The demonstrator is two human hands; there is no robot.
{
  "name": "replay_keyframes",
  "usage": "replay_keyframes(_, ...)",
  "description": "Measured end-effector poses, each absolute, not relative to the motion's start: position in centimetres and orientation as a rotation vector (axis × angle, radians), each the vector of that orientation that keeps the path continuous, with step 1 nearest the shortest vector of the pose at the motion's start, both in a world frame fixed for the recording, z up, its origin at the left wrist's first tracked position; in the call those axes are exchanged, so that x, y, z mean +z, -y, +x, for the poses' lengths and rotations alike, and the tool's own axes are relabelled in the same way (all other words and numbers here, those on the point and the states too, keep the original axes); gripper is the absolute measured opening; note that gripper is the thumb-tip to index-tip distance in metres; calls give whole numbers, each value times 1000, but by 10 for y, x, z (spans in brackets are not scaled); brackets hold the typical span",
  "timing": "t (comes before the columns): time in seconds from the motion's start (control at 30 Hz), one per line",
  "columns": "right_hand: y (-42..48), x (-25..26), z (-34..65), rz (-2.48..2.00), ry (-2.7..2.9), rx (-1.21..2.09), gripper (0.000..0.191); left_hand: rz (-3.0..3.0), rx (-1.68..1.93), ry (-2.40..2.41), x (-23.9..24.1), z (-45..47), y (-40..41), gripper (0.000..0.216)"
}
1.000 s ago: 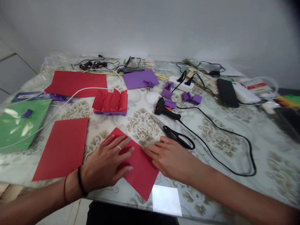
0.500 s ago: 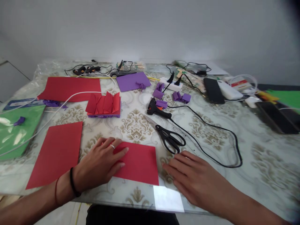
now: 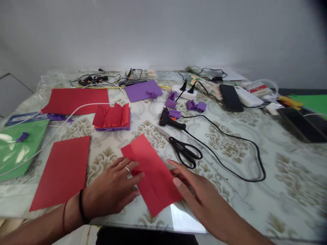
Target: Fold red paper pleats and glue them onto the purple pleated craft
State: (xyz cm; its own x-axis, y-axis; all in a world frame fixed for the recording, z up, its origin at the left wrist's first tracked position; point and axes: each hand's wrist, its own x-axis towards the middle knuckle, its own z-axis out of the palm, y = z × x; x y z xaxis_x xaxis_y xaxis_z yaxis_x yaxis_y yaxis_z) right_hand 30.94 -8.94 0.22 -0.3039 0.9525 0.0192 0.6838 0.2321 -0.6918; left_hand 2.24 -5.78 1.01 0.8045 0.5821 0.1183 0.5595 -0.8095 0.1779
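A folded red paper sheet (image 3: 150, 170) lies tilted near the table's front edge. My left hand (image 3: 112, 189), with a ring and dark wristbands, rests flat on its left edge, fingers stretched out. My right hand (image 3: 196, 195) touches the paper's right edge with extended fingers. Black scissors (image 3: 182, 149) lie just beyond my right hand.
A second red sheet (image 3: 62, 170) lies at left, green paper (image 3: 17, 146) beyond it. Pleated red and purple paper (image 3: 112, 117), a black glue gun (image 3: 170, 120) with its cable (image 3: 237, 149), purple scraps (image 3: 195, 106), a purple sheet (image 3: 143, 90), phones (image 3: 230, 97) and chargers fill the patterned table (image 3: 281, 163).
The red paper has turned from lying square to the table edge to a slanted position. My right hand moved left onto its edge; my left hand stayed on it.
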Motion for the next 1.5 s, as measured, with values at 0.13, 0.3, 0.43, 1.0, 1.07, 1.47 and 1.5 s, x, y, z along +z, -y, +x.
replay_keyframes(0.13, 69, 3, 307, -1656, 1953, 829, 44, 2856, 207, -920, 9, 31, 67, 31)
replay_keyframes(0.3, 53, -15, 299, -1516, 2097, 557, 22, 2877, 264, -925, -1, 37, 61, 16)
replay_keyframes(0.43, 60, -21, 295, -1351, 2194, 385, 14, 2877, 361, -918, -4, 38, 50, 12)
replay_keyframes(1.0, 87, -24, 293, -1002, 2469, -59, 32, 2970, 503, -715, -13, 23, 58, 39)
replay_keyframes(1.07, 89, -26, 294, -1006, 2473, -56, 31, 2961, 487, -717, -12, 22, 59, 40)
replay_keyframes(1.47, 94, -32, 302, -949, 2595, -23, 36, 2897, 474, -732, -16, 20, 66, 38)
replay_keyframes(1.5, 94, -33, 303, -938, 2608, -7, 38, 2891, 472, -744, -16, 21, 68, 38)
